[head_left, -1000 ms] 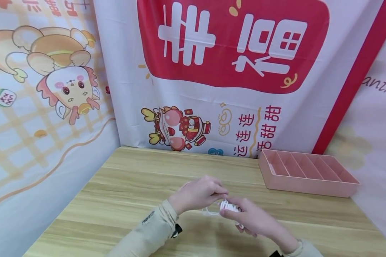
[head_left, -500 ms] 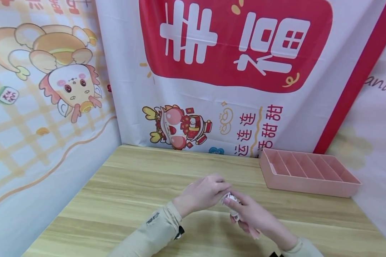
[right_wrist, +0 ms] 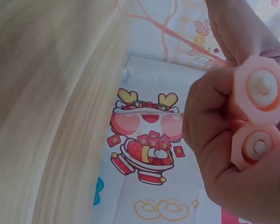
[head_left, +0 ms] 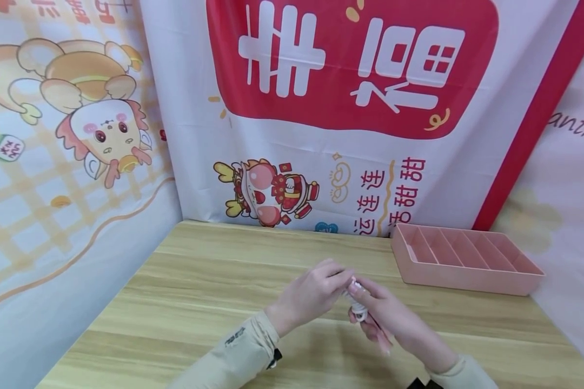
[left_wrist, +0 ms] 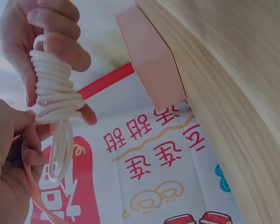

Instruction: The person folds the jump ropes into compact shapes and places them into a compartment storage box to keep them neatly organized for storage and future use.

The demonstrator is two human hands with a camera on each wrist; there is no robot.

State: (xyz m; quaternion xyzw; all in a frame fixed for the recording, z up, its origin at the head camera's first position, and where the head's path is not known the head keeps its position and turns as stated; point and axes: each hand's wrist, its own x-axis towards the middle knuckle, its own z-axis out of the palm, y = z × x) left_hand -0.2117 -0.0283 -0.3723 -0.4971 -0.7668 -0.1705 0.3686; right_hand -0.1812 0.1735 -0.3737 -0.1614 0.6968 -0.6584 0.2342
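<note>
A jump rope has its white cord [left_wrist: 56,84] wound in a tight bundle, with a few loops hanging from it in the left wrist view. My right hand [head_left: 394,316] grips the bundle together with two pink handles [right_wrist: 260,91], whose eight-sided ends and white plugs face the right wrist camera. My left hand [head_left: 309,294] meets the right one at the top of the bundle. Its curled fingers pinch the rope at the edge of the windings [left_wrist: 11,158]. A pinkish strand [left_wrist: 42,207] trails from beneath those fingers. In the head view the hands cover most of the rope.
A pink divided tray [head_left: 472,278] stands at the back right of the wooden table [head_left: 199,292], against the printed cloth [head_left: 194,162]. Another printed cloth [head_left: 78,216] hangs along the left side. Both hands are above the table's front middle.
A loose white loop seen between the hands a second ago is out of sight. Both hands have shifted slightly up, the left also rightward. Pink handle ends now show below the right hand.
</note>
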